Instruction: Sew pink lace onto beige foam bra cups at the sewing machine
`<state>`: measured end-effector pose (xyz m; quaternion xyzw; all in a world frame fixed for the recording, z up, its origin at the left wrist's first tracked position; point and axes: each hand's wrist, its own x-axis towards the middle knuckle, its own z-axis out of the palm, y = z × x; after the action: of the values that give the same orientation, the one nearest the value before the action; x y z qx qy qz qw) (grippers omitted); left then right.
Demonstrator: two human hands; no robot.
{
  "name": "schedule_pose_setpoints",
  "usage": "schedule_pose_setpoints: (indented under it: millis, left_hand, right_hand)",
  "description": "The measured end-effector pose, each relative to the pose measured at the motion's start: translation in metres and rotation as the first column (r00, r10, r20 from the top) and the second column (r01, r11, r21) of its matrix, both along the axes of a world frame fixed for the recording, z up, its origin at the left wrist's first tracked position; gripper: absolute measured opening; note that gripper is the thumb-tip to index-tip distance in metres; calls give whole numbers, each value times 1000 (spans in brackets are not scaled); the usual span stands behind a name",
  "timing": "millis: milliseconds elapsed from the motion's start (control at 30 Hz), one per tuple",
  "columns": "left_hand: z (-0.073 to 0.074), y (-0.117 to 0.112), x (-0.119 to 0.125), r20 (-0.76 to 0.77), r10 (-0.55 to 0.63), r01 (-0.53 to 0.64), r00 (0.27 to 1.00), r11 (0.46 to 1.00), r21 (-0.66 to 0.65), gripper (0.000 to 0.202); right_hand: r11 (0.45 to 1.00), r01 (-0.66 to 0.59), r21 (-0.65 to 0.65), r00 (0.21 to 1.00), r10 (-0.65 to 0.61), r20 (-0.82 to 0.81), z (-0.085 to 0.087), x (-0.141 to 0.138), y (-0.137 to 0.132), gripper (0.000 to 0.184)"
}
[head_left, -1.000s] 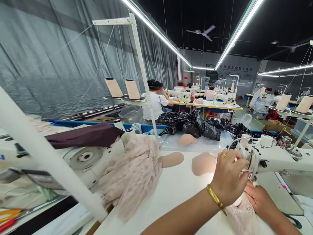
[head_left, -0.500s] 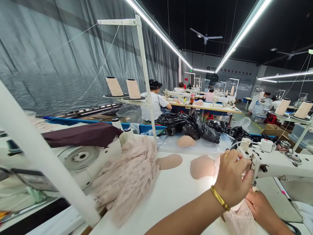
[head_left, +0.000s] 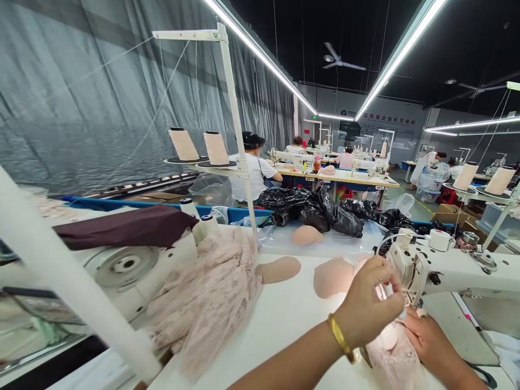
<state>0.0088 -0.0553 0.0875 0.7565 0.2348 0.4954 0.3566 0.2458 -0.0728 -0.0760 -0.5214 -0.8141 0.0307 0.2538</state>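
Note:
My left hand (head_left: pixel 371 300), with a gold bangle at the wrist, is raised beside the head of the white sewing machine (head_left: pixel 455 265), its fingers pinched together near the needle area; what they pinch is too small to see. My right hand (head_left: pixel 428 338) lies lower, under the machine head, its fingers closed on the pale pink lace fabric (head_left: pixel 392 355) on the table. Two beige foam cups (head_left: pixel 331 276) (head_left: pixel 279 269) lie on the white table (head_left: pixel 284 325) just beyond.
A heap of pink lace (head_left: pixel 207 295) lies left of centre beside another machine's handwheel (head_left: pixel 122 265). A white thread stand (head_left: pixel 238 135) carries two beige cones. Black plastic bags (head_left: pixel 320 208) sit behind the table. Other people work at benches farther back.
My left hand has drawn back a little to the left, off the machine head, and its fingers have pinched together. The camera has shifted slightly.

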Motion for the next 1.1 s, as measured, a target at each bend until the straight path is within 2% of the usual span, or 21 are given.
schedule_pose_setpoints:
  millis: [67,133,233,267,300,333,400,467,500,567,633,700,733,800,833,867,900,967,1033,1100]
  left_hand:
    - [1,-10,-19,2,-89,89,996,996,14,13]
    - [-10,-18,-28,-54,-179,184,982,975,122,10]
    - [-48,-25,-22,-313,-304,397,900,869,295,12]
    - [-64,-25,-18,-421,-291,449,859,823,347,13]
    - [-79,-23,-13,-529,-231,473,816,793,384,14]
    - [-91,-20,-9,-608,-151,469,779,785,405,14]
    - [-104,-11,-4,-673,24,359,739,831,424,14]
    - [-102,-1,-2,-648,138,180,749,899,399,14]
    - [-98,3,0,-623,152,108,767,927,359,15]
    - [-90,5,6,-569,67,75,819,972,223,17]
    - [-91,0,14,-526,-123,172,842,984,44,19]
    - [-98,-12,19,-523,-310,297,794,948,-113,20]
    - [-103,-19,20,-551,-390,359,738,918,-169,20]
    - [-108,-30,16,-599,-515,473,613,847,-245,19]
    - [-108,-35,12,-592,-543,492,595,829,-266,16]
    - [-106,-37,8,-559,-537,466,632,839,-280,12]
    - [-103,-38,4,-499,-497,398,710,868,-298,7]
    - [-94,-36,-2,-354,-352,211,866,901,-380,24]
    - [-86,-30,-3,-251,-272,134,929,880,-457,41]
    - [-82,-23,0,-192,-276,148,942,853,-500,42]
  right_hand:
    - [1000,2,-4,1000,-2,-20,1,0,0,33]
    - [1000,7,-8,999,-7,-38,2,0,0,31]
    - [999,-19,-39,998,17,-60,3,0,-1,31]
    - [999,-26,-48,997,22,-68,3,0,-2,33]
    - [998,-29,-54,997,24,-77,4,0,-3,34]
    - [998,-28,-56,996,23,-87,4,-1,-3,35]
    - [998,-28,-54,993,22,-115,7,-1,-3,36]
    - [998,-32,-47,987,24,-156,11,-1,-3,35]
    - [999,-30,-42,983,22,-182,14,0,-3,34]
    - [999,-13,-37,969,3,-246,20,1,-3,32]
    - [999,16,-46,950,-30,-309,25,1,-8,32]
    - [991,9,-137,904,-67,-422,28,-2,-20,35]
    - [973,-34,-230,852,-92,-516,30,-6,-28,37]
    - [893,-188,-408,681,-181,-710,34,-14,-46,40]
    - [853,-258,-454,600,-227,-767,36,-19,-55,41]
    - [833,-298,-466,565,-239,-789,39,-24,-63,40]
    - [837,-301,-457,594,-210,-776,43,-28,-69,38]
    - [865,-282,-415,737,-82,-671,51,-33,-77,33]
    - [885,-272,-377,851,39,-523,58,-35,-78,29]
    - [898,-248,-363,904,79,-421,63,-32,-75,34]
